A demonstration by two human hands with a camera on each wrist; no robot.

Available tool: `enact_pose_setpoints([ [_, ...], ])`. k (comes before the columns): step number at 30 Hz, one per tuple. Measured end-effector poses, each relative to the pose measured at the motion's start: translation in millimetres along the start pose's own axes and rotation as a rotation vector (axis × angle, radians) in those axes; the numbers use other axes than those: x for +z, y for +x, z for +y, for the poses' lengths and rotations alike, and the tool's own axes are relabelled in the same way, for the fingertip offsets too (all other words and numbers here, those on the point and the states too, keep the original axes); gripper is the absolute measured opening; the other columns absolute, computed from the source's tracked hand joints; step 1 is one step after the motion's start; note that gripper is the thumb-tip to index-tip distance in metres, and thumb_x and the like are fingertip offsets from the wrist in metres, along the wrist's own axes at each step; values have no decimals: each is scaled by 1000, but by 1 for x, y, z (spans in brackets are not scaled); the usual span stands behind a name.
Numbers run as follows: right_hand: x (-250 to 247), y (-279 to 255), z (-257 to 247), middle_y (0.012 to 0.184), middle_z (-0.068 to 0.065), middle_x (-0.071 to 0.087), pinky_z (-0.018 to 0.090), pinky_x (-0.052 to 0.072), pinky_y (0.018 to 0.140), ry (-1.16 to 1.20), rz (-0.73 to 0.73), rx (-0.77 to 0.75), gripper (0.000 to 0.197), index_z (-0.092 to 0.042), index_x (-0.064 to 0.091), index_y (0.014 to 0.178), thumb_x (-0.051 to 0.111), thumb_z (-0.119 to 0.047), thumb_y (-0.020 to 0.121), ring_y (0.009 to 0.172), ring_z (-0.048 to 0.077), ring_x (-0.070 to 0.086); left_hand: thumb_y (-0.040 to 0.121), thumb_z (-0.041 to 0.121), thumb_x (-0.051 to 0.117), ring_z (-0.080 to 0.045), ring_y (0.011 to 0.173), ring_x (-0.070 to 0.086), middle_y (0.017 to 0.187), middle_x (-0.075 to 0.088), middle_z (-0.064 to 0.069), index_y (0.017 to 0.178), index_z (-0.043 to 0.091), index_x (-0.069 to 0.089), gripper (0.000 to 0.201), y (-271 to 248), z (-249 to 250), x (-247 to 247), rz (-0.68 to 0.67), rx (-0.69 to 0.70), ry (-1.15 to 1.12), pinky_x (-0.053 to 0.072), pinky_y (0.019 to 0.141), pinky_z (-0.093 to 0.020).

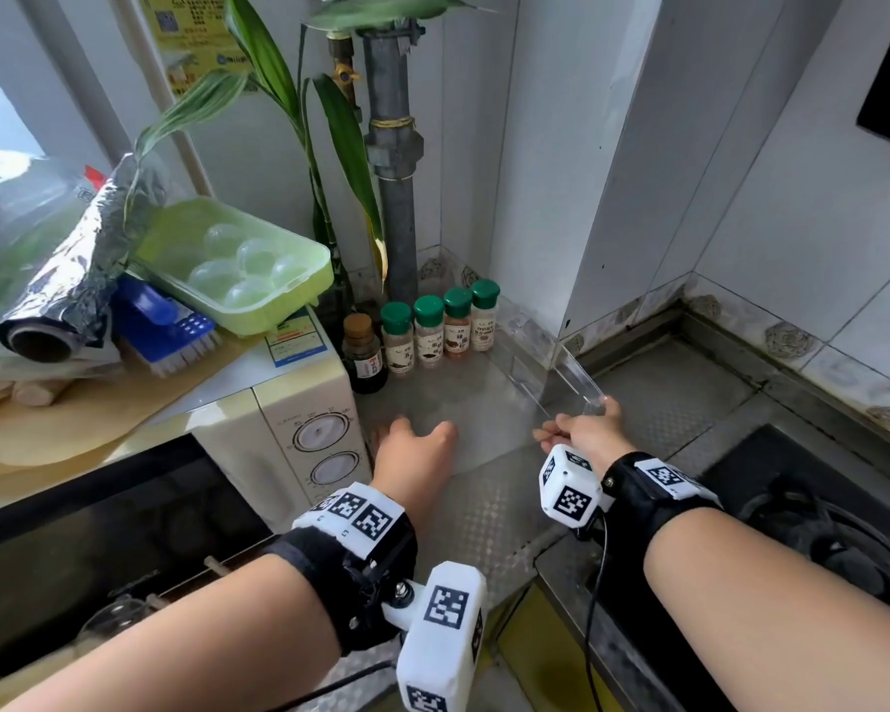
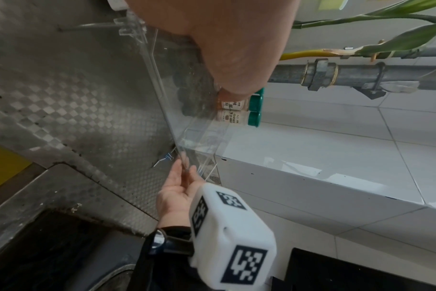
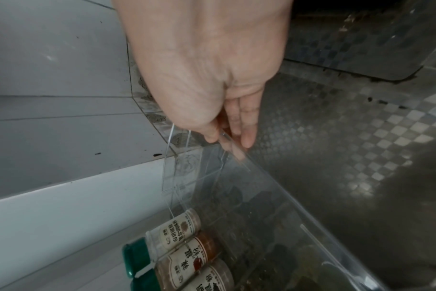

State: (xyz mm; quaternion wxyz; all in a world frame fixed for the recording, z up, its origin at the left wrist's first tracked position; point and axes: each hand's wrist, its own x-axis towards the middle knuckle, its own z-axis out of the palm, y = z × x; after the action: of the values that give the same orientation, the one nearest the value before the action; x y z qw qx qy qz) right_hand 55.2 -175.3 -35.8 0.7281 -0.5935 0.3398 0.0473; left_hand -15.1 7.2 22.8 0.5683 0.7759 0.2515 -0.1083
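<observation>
We note the clear rack [image 1: 579, 375] on the desk [image 1: 664, 398], just before the spice bottles [image 1: 443, 326]. The right hand [image 1: 584, 431] pinches its right corner. The left hand [image 1: 414, 452] is at its left end, grip unclear. We'd slide it level, slowly, without knocking the bottles.

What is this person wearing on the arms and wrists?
Bare forearms, no sleeves. Behind the left hand and the right hand, a black wrist strap carries white patches with black square codes. A white boxy unit with the same codes is bolted to each strap, trailing a thin black cable.
</observation>
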Motion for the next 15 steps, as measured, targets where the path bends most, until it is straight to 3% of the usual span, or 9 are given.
enact_pose_setpoints([
  [2,6,3,-2,72,13,54,26,52,37,-5,-2,-9,71,-25,17,144,42,13,90,30,14,59,85,38,52,-30,139,41,152,41,-14,154,9,24,80,6,1,1,9,7,-10,35,107,-27],
  [6,19,11,-6,74,17,54,26,52,34,0,-5,-30,72,-23,17,145,42,15,89,27,14,57,85,33,52,-28,127,53,144,53,-10,148,17,40,66,21,3,1,41,36,-80,44,106,-38],
  [9,27,18,-10,71,15,53,26,51,35,26,-10,-20,75,-25,15,146,42,15,89,27,13,55,87,27,54,-30,111,63,128,64,-13,134,19,55,48,31,4,-1,72,56,-119,50,90,-36],
  [11,31,20,-11,70,14,53,25,51,34,17,-13,-22,77,-26,13,147,42,15,89,28,14,56,87,25,55,-24,83,62,108,68,-14,125,19,60,39,36,3,-2,79,66,-141,46,73,-31],
  [13,35,23,-13,70,13,54,23,51,34,-1,-12,-30,78,-25,13,148,42,16,88,29,14,58,87,24,55,-15,67,51,89,61,-5,119,18,63,34,42,2,-2,91,63,-163,39,67,-26],
  [15,36,24,-16,72,14,55,23,52,34,-1,-23,-39,78,-25,13,148,42,16,88,29,12,59,86,23,55,-13,64,50,83,59,0,115,19,64,30,48,2,-1,107,51,-184,39,65,-26],
])
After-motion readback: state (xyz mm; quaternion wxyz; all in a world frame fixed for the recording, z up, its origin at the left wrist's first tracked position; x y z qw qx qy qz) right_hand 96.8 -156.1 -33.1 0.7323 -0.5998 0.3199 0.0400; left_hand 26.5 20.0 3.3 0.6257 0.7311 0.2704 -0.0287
